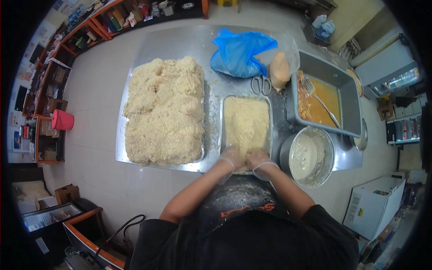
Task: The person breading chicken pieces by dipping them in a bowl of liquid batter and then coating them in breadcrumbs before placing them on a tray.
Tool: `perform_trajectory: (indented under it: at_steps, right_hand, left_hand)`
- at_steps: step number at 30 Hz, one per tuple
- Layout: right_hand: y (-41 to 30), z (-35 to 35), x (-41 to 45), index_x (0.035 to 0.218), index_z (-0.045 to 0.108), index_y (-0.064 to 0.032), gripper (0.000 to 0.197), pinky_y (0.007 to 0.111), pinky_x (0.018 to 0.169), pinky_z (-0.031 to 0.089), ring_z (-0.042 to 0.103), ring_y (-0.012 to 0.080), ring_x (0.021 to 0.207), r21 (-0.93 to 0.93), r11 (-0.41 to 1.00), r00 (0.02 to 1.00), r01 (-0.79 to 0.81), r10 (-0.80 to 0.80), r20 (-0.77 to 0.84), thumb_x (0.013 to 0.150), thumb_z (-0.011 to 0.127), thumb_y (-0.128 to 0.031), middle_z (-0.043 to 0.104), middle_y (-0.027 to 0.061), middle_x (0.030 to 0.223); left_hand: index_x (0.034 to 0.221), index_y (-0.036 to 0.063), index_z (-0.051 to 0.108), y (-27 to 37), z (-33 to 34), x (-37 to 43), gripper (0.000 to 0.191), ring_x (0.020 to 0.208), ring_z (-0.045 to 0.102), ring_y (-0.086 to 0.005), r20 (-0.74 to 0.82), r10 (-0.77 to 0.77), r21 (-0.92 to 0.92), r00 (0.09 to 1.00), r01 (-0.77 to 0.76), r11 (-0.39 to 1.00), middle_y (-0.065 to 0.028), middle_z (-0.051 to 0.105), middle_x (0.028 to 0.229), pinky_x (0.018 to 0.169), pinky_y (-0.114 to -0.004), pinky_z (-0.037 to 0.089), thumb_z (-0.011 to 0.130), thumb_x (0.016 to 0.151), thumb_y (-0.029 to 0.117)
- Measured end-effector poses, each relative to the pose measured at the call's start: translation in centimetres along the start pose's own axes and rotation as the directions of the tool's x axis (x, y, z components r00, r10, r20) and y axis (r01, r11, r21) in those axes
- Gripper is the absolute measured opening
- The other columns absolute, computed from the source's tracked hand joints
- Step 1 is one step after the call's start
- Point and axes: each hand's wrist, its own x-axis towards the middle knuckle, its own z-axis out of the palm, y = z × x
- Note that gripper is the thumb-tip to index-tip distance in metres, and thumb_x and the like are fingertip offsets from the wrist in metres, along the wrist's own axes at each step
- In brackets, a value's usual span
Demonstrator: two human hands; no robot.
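Both my left hand [234,158] and my right hand [257,158] wear clear plastic gloves. They are side by side at the near end of a metal tray [271,118]. Pale breadcrumbs [246,121] lie heaped in this tray. My fingers are blurred and partly down in the crumbs, so what they hold cannot be made out. Left of the tray, a large pile of crumb-coated pieces [165,111] covers another metal tray. To the right stands a round metal pot [285,157] of pale, wet batter [305,157].
A grey rectangular pan [351,101] holds orange liquid, food pieces and a slotted turner [325,106]. Beyond the crumb tray lie scissors [261,85], a blue plastic bag [239,55] and a clear bag of orange powder [279,69]. All rest on a steel table [175,40].
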Motion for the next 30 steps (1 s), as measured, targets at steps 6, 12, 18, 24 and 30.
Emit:
perform_trajectory:
  at_steps: [6,12,18,24,30]
  right_hand:
    - [-4.6,-7.2,1.3,0.098,0.070,0.0014,0.034,0.046,0.098,0.045,0.060,0.0377,0.110,0.163,0.973,0.951,-0.165,0.201,-0.234,0.088,0.051,-0.025,0.064,0.0262,0.114]
    - [-1.7,-3.7,10.9,0.135,0.051,-0.0011,0.057,0.050,0.116,0.025,0.039,0.0366,0.138,-0.408,0.913,0.781,0.003,-0.257,-0.569,0.088,0.055,-0.033,0.047,0.0207,0.143]
    - [-2.6,-5.7,10.5,0.139,0.047,-0.0019,0.063,0.051,0.112,0.032,0.038,0.0363,0.138,-0.493,0.869,0.943,0.036,-0.194,-0.272,0.089,0.058,-0.039,0.040,0.0213,0.149]
    - [-0.8,-13.5,11.9,0.116,0.067,-0.0052,0.056,0.039,0.080,0.053,0.067,0.0246,0.091,-0.183,0.952,0.924,0.247,-0.174,0.342,0.069,0.078,-0.032,0.069,0.0173,0.102]
    - [0.1,-12.1,11.4,0.104,0.069,-0.0021,0.047,0.037,0.067,0.054,0.068,0.0232,0.075,-0.111,0.987,0.874,0.120,-0.052,0.482,0.063,0.082,-0.020,0.072,0.0134,0.084]
  left_hand:
    - [0.126,-0.0024,0.056,-0.5,-1.7,-1.3,0.055,0.120,0.055,-0.0392,-0.397,0.069,-0.336,0.915,-0.215,0.917,-0.0259,0.058,0.127,0.104,-0.042,0.044,0.069,0.079,0.021]
    - [0.118,0.0015,0.061,-6.0,2.6,-1.3,0.040,0.110,0.059,-0.0346,-0.505,0.504,0.184,0.700,-0.483,0.856,-0.0177,0.063,0.115,0.099,-0.043,0.048,0.059,0.079,0.007]
    - [0.112,0.0063,0.064,-7.1,4.5,-2.4,0.035,0.105,0.060,-0.0338,-0.544,0.579,0.187,0.607,-0.585,0.789,-0.0146,0.062,0.108,0.093,-0.043,0.050,0.060,0.077,0.007]
    - [0.114,0.0046,0.060,-5.7,4.0,-3.1,0.040,0.106,0.058,-0.0367,-0.553,0.554,0.087,0.623,-0.618,0.781,-0.0165,0.058,0.112,0.092,-0.045,0.050,0.062,0.074,0.006]
    - [0.116,0.0065,0.058,-5.5,3.0,-3.1,0.041,0.106,0.057,-0.0380,-0.543,0.539,0.094,0.644,-0.591,0.801,-0.0169,0.057,0.115,0.090,-0.046,0.050,0.064,0.075,0.008]
